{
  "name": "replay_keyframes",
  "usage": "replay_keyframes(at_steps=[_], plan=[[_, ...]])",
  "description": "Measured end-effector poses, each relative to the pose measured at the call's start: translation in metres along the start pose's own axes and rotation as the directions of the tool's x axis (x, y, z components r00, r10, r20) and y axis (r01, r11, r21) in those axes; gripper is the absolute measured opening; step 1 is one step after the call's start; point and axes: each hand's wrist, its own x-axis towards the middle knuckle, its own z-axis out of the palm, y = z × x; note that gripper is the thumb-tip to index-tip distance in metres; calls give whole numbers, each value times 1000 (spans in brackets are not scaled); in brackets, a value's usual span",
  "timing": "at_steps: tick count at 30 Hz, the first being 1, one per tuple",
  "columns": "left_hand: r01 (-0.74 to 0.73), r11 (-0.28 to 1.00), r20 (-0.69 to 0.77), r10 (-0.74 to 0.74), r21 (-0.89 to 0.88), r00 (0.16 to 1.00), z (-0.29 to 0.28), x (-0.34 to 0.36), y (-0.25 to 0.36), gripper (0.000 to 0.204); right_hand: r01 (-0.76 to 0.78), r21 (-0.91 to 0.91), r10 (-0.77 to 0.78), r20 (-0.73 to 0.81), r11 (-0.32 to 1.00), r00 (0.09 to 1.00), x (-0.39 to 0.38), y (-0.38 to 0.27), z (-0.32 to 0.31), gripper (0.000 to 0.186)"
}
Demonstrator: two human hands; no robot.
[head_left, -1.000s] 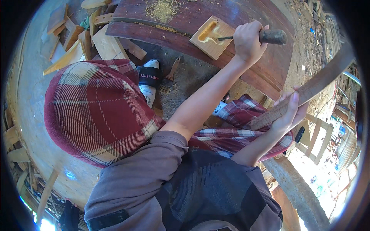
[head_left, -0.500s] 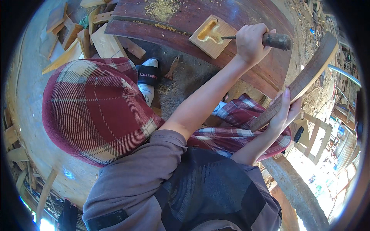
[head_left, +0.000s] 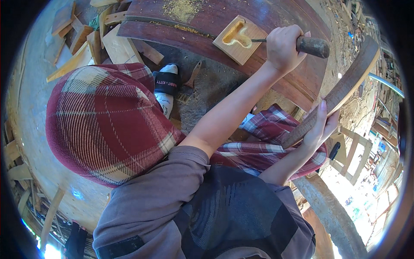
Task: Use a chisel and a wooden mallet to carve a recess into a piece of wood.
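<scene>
Dark reddish curved plank spans the top of the view, sawdust scattered on it; a pale square wooden block lies on it, its face cut with a rounded T-shaped recess showing fresh yellow wood. Long brown wooden bat slants at right; right hand wraps its lower end, fingers closed on it. Left hand clenched around a chisel; handle dark, round; blade tip in the recess.
</scene>
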Motion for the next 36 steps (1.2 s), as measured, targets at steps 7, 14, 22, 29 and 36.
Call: replay_keyframes(at_steps=[7,14,22,29,36], plan=[[-6,1000,-29,6,-12,1000,-1,1,-3,26,12,-19,-13,-40,1000,999,4,5,-4,31],[-11,1000,-29,11,-4,1000,-2,2,-3,25,-5,-24,5,-39,1000,999,2,3,-4,31],[7,1000,-11,-7,-5,1000,-8,3,-6,25,-13,-9,13,-2,1000,1000,1,5,-6,32],[2,999,52,1,-49,999,-8,-3,-9,23,-16,2,16,0,1000,1000,0,0,-3,34],[-68,997,49,69,-26,996,-11,-5,-9,23,43,58,-46,55,997,997,-5,-6,-3,33]])
